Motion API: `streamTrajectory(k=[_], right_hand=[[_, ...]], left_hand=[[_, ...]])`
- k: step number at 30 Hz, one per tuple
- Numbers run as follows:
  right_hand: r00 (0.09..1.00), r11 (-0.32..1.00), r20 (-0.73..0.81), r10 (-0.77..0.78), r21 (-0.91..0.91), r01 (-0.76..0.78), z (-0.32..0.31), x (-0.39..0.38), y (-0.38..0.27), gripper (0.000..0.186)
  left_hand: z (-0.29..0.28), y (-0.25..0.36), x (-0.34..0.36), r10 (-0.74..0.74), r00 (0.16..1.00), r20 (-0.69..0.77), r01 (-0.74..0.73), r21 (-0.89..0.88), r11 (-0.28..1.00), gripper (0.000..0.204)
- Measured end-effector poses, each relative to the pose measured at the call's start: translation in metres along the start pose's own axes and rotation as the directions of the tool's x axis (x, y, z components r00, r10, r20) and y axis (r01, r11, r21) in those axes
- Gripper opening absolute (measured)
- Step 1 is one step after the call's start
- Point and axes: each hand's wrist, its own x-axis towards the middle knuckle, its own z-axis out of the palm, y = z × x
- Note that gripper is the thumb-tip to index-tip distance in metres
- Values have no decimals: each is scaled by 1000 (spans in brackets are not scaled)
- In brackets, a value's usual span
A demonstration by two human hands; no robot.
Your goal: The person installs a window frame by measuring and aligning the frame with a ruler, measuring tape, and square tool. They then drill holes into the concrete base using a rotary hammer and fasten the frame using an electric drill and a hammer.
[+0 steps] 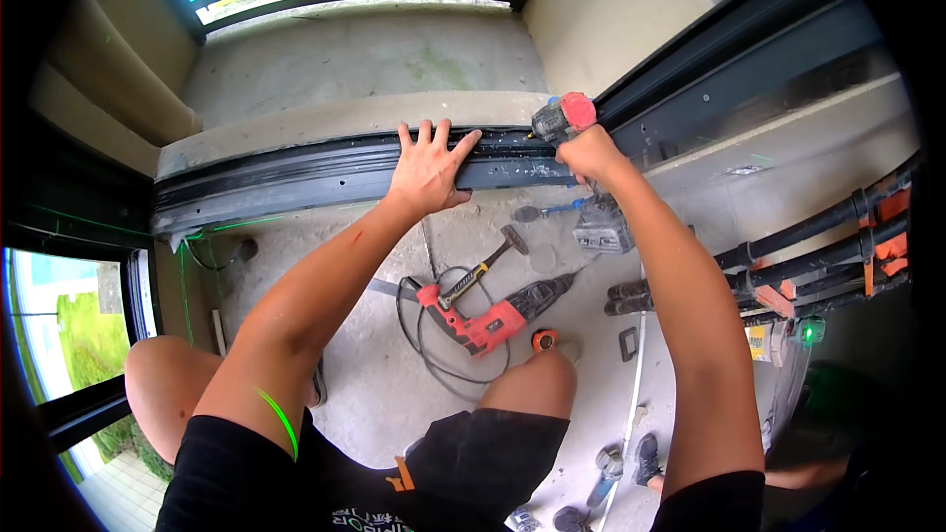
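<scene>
A dark grey metal sliding-door or window track point(296, 189) runs along the low concrete sill in front of me. My left hand point(429, 173) lies flat on it with fingers spread, holding nothing. My right hand point(593, 156) is wrapped round the grip of a red and black cordless drill point(578, 110). Its front end points left, just above the track's right part, with a small brass-coloured tip; whether that touches the track I cannot tell. The drill's grey battery point(603, 229) shows below my hand.
On the concrete floor lie a hammer point(512, 240), a red corded rotary hammer point(498, 323), its looped cable point(405, 320) and an orange tape measure point(544, 340). Dark metal bars point(838, 232) are stacked at right. Near a green laser light point(811, 331), another person's limb point(803, 477) shows.
</scene>
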Motion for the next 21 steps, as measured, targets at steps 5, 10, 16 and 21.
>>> streamTrajectory(k=[5,10,16,21], right_hand=[[991,995,-113,-77,-77,68,-9,-48,3,27],[991,975,-78,-111,186,124,-13,-161,113,41],[916,878,-84,392,330,-346,109,-324,314,37],[813,883,-343,470,189,-430,253,-393,433,45]], left_hand=[[2,-1,-1,13,1000,-19,-13,-35,999,104],[10,3,-2,32,997,-67,-27,65,997,106],[10,6,0,34,998,-55,-27,109,994,106],[9,7,0,30,998,-50,-23,129,991,106]])
